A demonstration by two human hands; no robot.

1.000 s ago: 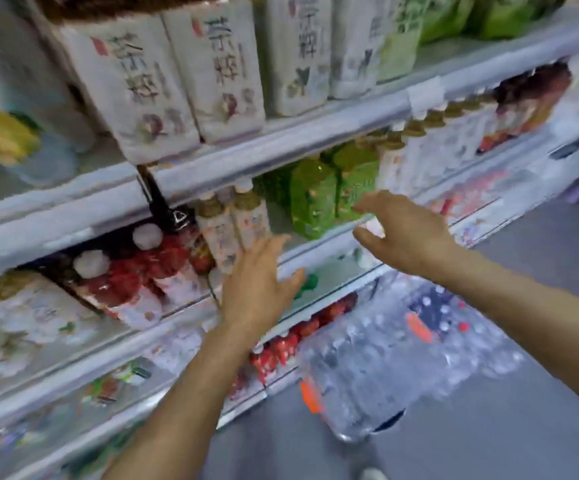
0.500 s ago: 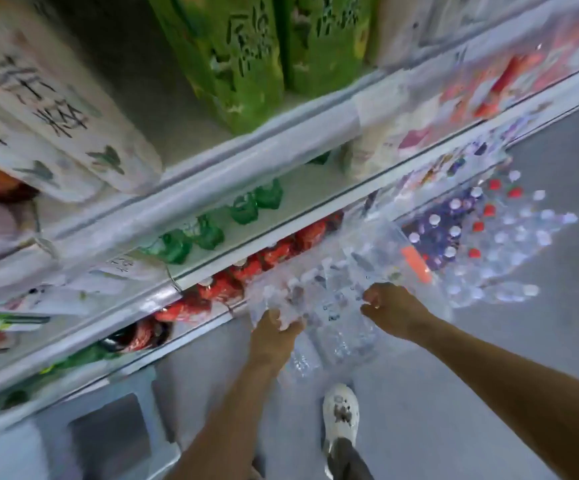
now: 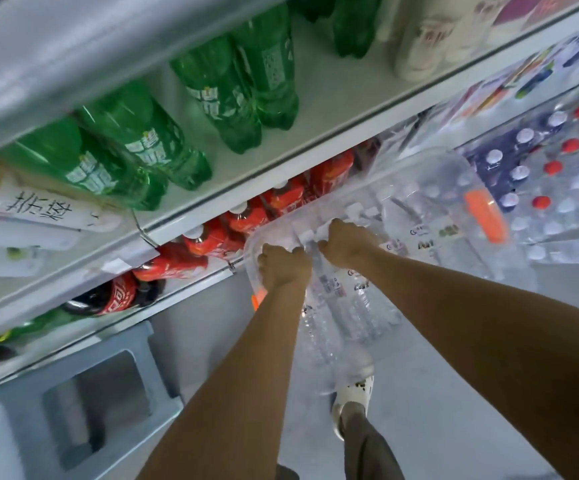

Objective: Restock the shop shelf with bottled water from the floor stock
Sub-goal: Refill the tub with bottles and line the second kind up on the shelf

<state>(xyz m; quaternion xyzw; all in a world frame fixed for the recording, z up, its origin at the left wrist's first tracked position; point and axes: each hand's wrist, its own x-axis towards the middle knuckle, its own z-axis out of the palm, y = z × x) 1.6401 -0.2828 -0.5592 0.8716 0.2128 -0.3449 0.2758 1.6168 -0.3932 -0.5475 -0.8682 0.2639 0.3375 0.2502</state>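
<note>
A shrink-wrapped pack of clear water bottles (image 3: 419,216) with orange handle tape stands on the floor against the shelf unit (image 3: 315,150). My left hand (image 3: 282,266) and my right hand (image 3: 345,242) are side by side on the pack's near top, fingers curled into the clear plastic wrap. White bottle caps show just beyond the knuckles. Whether the wrap is torn I cannot tell. More water packs (image 3: 558,188) with white and red caps lie on the floor to the right.
Green soda bottles (image 3: 218,84) stand on the shelf above; red-labelled cola bottles (image 3: 246,220) fill the bottom shelf right behind my hands. A grey plastic stool (image 3: 83,403) sits at lower left. My white shoe (image 3: 352,396) rests on the grey floor beside the pack.
My view dropped from the upper shelves to the floor. Both hands came down from shelf height onto the water pack and moved closer together, gripping its wrap.
</note>
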